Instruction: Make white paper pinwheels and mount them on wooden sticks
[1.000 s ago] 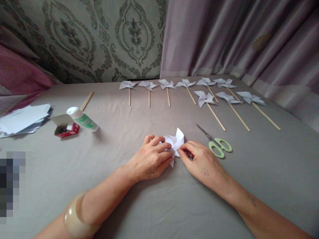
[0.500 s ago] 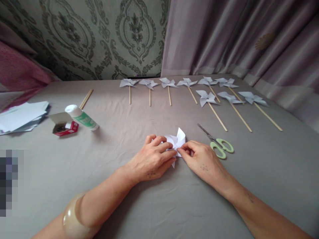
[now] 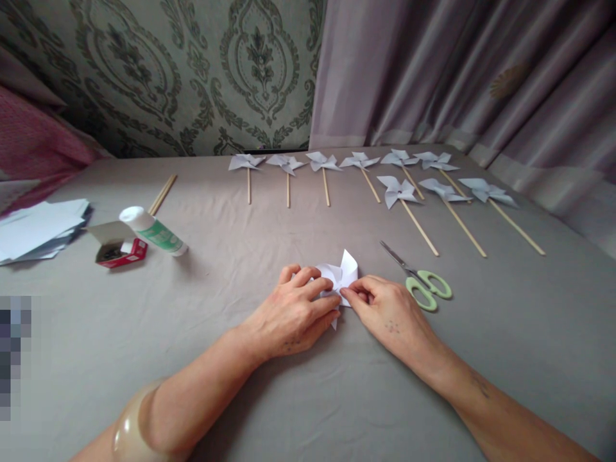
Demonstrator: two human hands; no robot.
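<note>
A white paper pinwheel (image 3: 350, 271) lies on the cloth in front of me, its blades folded toward the middle. My left hand (image 3: 303, 305) is curved over its left side, fingertips holding the folded paper down. From the right, my right hand (image 3: 380, 301) pinches at the pinwheel's centre with thumb and forefinger. Whatever sits between those fingertips is too small and covered to make out. Green-handled scissors (image 3: 421, 280) lie just beyond the right hand, blades pointing away to the left.
Several finished pinwheels on sticks (image 3: 399, 191) lie in rows at the back right. To the left are a glue stick (image 3: 156, 232), an open red box (image 3: 122, 251) of small dark items, wooden sticks (image 3: 163, 194) and stacked white paper (image 3: 41, 228). A patterned wall and curtains border the table.
The view has shifted very slightly. Both hands keep their places on the pinwheel, with hardly any finger movement.
</note>
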